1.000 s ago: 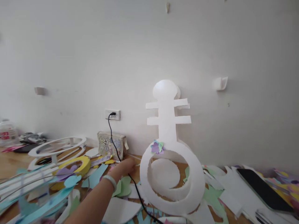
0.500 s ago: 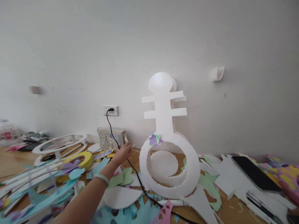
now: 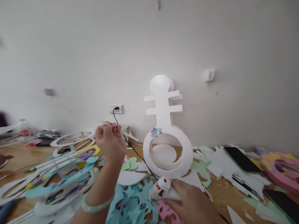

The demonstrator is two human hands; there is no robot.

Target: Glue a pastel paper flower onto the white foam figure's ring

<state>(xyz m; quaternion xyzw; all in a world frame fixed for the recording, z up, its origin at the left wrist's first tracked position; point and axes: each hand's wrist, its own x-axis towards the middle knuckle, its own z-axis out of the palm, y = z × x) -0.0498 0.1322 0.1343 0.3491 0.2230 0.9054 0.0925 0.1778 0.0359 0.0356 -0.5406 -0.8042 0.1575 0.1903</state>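
Raised in front of the wall socket, my left hand [image 3: 111, 141] has its fingers pinched on a thin, pale glue stick [image 3: 104, 122], partly blurred. Low in the middle, my right hand [image 3: 191, 202] is wrapped round a white glue gun [image 3: 161, 188] with red marks, which is tilted over the paper scraps. Behind it a white foam figure [image 3: 163, 109] stands upright, with a ring-shaped lower part and side bars. A purple and green paper flower [image 3: 155, 132] sits on the upper left of the ring.
A black cord [image 3: 137, 152] runs from the wall socket [image 3: 116, 109] past my left hand. Cut blue paper [image 3: 130, 196] lies in front. White frames [image 3: 72, 138] are on the left; a phone [image 3: 243, 159], a knife [image 3: 247, 186] and a pink ring [image 3: 280, 174] are on the right.
My left hand has risen and moved left, away from the bag by the wall. My right hand has come into view with the glue gun. The camera view has shifted.
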